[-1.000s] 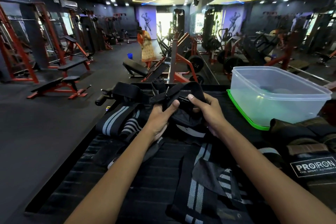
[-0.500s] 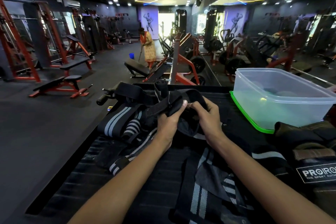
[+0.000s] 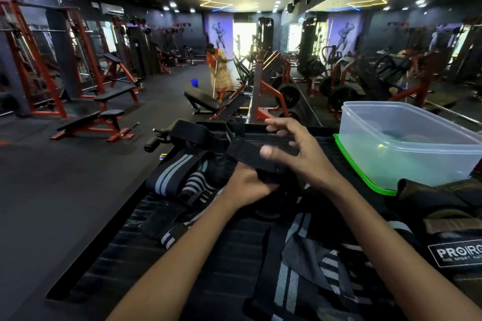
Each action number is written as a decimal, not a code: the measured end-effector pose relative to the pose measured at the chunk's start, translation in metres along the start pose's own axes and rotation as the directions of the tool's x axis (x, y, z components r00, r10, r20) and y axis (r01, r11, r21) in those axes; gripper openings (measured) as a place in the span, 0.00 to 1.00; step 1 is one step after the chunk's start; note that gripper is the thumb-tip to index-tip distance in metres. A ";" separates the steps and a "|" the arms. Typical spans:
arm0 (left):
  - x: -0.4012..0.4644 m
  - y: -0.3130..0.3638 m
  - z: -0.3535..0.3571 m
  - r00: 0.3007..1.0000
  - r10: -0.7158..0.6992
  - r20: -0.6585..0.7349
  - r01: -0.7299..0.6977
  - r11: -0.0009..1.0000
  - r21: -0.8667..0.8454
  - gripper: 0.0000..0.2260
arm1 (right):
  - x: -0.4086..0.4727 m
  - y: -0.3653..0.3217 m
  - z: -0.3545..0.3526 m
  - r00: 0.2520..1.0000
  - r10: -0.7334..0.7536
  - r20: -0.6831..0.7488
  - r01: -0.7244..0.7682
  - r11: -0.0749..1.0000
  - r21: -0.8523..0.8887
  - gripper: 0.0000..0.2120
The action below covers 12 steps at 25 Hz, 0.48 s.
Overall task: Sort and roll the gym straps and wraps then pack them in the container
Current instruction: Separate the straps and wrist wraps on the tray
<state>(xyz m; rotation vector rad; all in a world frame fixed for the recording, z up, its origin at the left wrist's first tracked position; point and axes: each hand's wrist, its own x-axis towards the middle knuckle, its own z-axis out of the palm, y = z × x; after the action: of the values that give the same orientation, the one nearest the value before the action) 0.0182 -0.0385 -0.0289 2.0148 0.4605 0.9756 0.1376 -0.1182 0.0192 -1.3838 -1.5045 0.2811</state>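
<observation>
Left hand (image 3: 247, 185) grips the near end of a black strap (image 3: 254, 156), fingers curled under it. Right hand (image 3: 294, 148) is spread above the strap, thumb on its top face, fingers uncurled, holding nothing. Strap runs from the left hand up toward the far edge of the mat (image 3: 161, 250), over a pile of 2 striped wraps (image 3: 177, 177).

Container (image 3: 407, 146) stands to the right, apart from both hands, on a green lid (image 3: 365, 177).

Risk: with only 1 hand gripping, the roll may slacken or start skewed; the free end may snag the wraps beneath.
</observation>
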 end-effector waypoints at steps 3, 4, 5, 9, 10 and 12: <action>0.000 0.005 0.009 0.995 0.080 0.057 -0.088 0.985 0.150 0.13 | -0.004 0.001 0.011 0.986 -0.090 0.138 0.138 0.909 -0.393 0.36; 0.000 0.005 0.011 0.989 0.138 0.045 -0.145 0.962 0.233 0.14 | -0.004 0.000 0.014 0.984 -0.113 0.140 0.166 0.870 -0.464 0.35; -0.001 0.003 0.010 0.982 0.182 0.043 -0.187 0.930 0.317 0.15 | -0.003 -0.001 0.014 0.981 -0.160 0.110 0.194 0.831 -0.521 0.32; 0.003 -0.006 0.000 0.983 0.151 -0.103 -0.122 0.962 0.243 0.20 | 0.002 -0.010 -0.006 0.914 -0.243 -0.325 0.096 0.908 -0.408 0.14; 0.004 -0.008 -0.002 0.980 0.155 -0.126 -0.122 0.963 0.239 0.19 | 0.004 -0.009 -0.013 0.883 -0.192 -0.428 0.039 0.940 -0.340 0.17; 0.006 -0.007 -0.004 0.975 0.151 -0.164 -0.118 0.974 0.195 0.16 | 0.004 -0.003 -0.018 0.830 -0.087 -0.551 -0.079 0.960 -0.270 0.22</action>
<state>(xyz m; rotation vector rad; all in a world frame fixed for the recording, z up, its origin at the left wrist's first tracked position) 0.0191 -0.0284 -0.0303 2.1554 0.5325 1.2438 0.1507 -0.1237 0.0316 -1.5157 -1.0719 -0.3438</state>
